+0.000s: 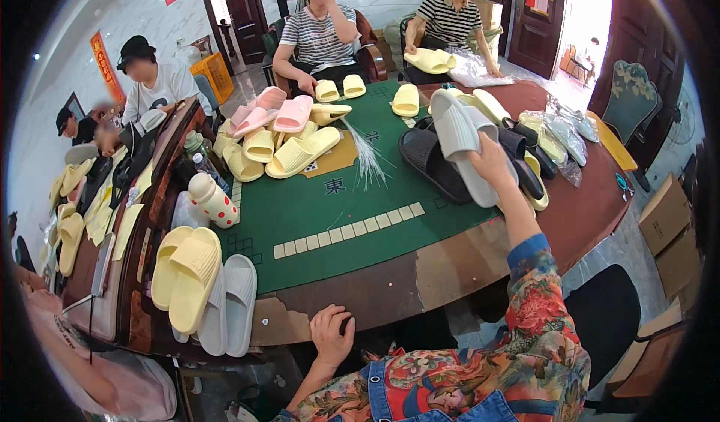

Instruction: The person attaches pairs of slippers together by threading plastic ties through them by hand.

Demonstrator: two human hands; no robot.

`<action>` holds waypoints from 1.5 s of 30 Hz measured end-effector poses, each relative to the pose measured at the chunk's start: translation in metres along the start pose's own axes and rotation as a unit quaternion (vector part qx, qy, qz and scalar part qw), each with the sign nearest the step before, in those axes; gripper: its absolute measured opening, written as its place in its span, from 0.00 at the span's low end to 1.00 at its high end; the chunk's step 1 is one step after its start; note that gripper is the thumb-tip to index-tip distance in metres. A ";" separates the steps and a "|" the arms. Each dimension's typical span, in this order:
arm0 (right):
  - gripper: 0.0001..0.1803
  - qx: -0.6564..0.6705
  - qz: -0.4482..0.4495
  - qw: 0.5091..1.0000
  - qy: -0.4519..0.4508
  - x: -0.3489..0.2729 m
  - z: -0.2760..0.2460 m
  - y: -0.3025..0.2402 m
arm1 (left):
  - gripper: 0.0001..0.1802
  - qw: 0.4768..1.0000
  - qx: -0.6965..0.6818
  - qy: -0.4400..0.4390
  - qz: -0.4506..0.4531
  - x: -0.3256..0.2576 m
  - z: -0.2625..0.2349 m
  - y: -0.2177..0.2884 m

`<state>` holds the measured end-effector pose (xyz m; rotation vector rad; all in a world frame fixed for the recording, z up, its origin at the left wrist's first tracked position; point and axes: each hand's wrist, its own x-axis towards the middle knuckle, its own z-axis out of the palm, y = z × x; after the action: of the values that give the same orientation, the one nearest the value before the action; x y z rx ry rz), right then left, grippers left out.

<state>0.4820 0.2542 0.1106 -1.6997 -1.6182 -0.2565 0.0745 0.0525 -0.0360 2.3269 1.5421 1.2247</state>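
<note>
A round desk (600, 205) with a worn reddish-brown top fills the middle of a bright room with pale marble-look walls and dark wooden doors. A green felt mat (330, 219), printed with a row of pale squares, covers most of the desk; its near edge shows scuffed, peeling brown surface. The floor is grey tile, and flat cardboard boxes (667, 219) lean at the right.

The person wearing the camera has a sleeve of bright floral fabric. Their right hand (491, 160) stretches far across the desk and is closed around the heel end of a grey slipper (459, 141), a smooth moulded foam slide with a ribbed strap, lifted above a pile of black slippers (431, 163) on the far right of the mat. Their left hand (331, 336) rests on the near edge of the desk with fingers loosely curled, holding nothing.

At the near left, a stack of pale yellow slippers (187, 276) lies on a second stack of light grey slippers (234, 306). Farther back are heaps of yellow slippers (300, 152) and pink slippers (274, 111), all soft and rounded. A bundle of thin clear plastic strands (367, 160) lies on the mat. A white bottle with red dots (212, 199) stands at the mat's left edge.

Other people sit around the desk, handling slippers.
</note>
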 end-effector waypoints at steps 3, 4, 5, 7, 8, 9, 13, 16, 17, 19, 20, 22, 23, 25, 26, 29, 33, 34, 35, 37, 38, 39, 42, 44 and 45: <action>0.17 0.122 -0.041 0.992 -0.002 -0.031 -0.029 -0.047 | 0.07 0.999 -0.028 -0.026 -0.009 0.002 -0.006 -0.004; 0.17 0.152 -0.054 0.987 -0.014 -0.047 -0.037 -0.066 | 0.05 0.995 -0.089 -0.026 -0.049 0.000 -0.008 -0.008; 0.18 0.200 -0.043 0.976 -0.069 -0.065 -0.041 -0.084 | 0.04 0.984 -0.152 -0.030 -0.087 -0.001 -0.008 -0.009; 0.19 0.289 -0.036 0.940 -0.178 -0.102 -0.042 -0.125 | 0.08 0.959 -0.231 -0.009 -0.161 0.003 -0.018 -0.005; 0.21 0.274 -0.048 0.936 -0.213 -0.123 -0.032 -0.134 | 0.10 0.946 -0.261 0.006 -0.190 0.003 -0.018 -0.003; 0.23 0.292 -0.052 0.913 -0.279 -0.141 -0.021 -0.148 | 0.17 0.929 -0.307 0.030 -0.202 0.000 -0.017 -0.005; 0.26 0.274 -0.024 0.835 -0.476 -0.207 0.037 -0.182 | 0.29 0.894 -0.381 0.118 -0.205 0.005 -0.011 -0.011; 0.23 0.226 -0.063 0.898 -0.373 -0.227 0.050 -0.188 | 0.31 0.874 -0.406 0.106 -0.245 0.009 -0.017 -0.008; 0.23 0.227 -0.063 0.897 -0.374 -0.228 0.053 -0.189 | 0.32 0.867 -0.412 0.110 -0.256 0.009 -0.019 -0.008; 0.24 0.200 -0.082 0.898 -0.384 -0.228 0.060 -0.189 | 0.34 0.862 -0.427 0.109 -0.252 0.015 -0.027 -0.009; 0.24 0.199 -0.082 0.897 -0.385 -0.225 0.057 -0.193 | 0.33 0.865 -0.419 0.112 -0.253 0.020 -0.032 -0.011; 0.31 0.256 -0.091 0.871 -0.409 -0.218 0.048 -0.201 | 0.31 0.859 -0.417 0.144 -0.259 0.028 -0.042 -0.009; 0.40 0.251 -0.074 0.847 -0.462 -0.213 0.046 -0.199 | 0.32 0.856 -0.416 0.165 -0.259 0.034 -0.047 -0.008; 0.44 0.299 -0.040 0.833 -0.465 -0.214 0.048 -0.187 | 0.33 0.822 -0.462 0.187 -0.278 0.037 -0.053 -0.011; 0.45 0.329 -0.030 0.843 -0.425 -0.215 0.051 -0.186 | 0.33 0.821 -0.461 0.189 -0.278 0.036 -0.056 -0.014; 0.35 0.409 0.068 0.811 -0.413 -0.216 0.055 -0.187 | 0.29 0.815 -0.442 0.146 -0.344 0.019 -0.041 -0.041; 0.22 0.384 0.076 0.858 -0.333 -0.222 0.091 -0.195 | 0.26 0.909 -0.236 0.082 -0.335 0.023 -0.004 -0.054; 0.21 0.409 0.104 0.850 -0.316 -0.222 0.104 -0.195 | 0.25 0.904 -0.246 0.087 -0.339 0.031 0.001 -0.053; 0.21 0.433 0.129 0.840 -0.299 -0.219 0.111 -0.198 | 0.24 0.913 -0.222 0.105 -0.324 0.041 0.003 -0.049; 0.19 0.454 0.139 0.830 -0.293 -0.215 0.118 -0.201 | 0.23 0.937 -0.158 0.131 -0.284 0.049 0.008 -0.060; 0.18 0.465 0.144 0.822 -0.296 -0.210 0.118 -0.204 | 0.22 0.954 -0.094 0.155 -0.239 0.052 0.010 -0.065; 0.18 0.440 0.150 0.830 -0.309 -0.209 0.113 -0.203 | 0.20 0.949 -0.111 0.153 -0.254 0.051 0.010 -0.068; 0.16 0.451 0.160 0.830 -0.287 -0.218 0.094 -0.197 | 0.19 0.950 -0.140 0.151 -0.233 0.043 0.000 -0.059; 0.14 0.442 0.133 0.847 -0.263 -0.227 0.081 -0.187 | 0.19 0.963 -0.093 0.176 -0.183 0.040 -0.012 -0.039; 0.12 0.432 0.108 0.862 -0.242 -0.227 0.070 -0.186 | 0.18 0.972 -0.108 0.162 -0.129 0.039 -0.019 -0.025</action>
<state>0.2460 0.1069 -0.0070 -1.2294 -1.4915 0.9527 0.0505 0.0901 -0.0132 1.7954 1.6403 1.6654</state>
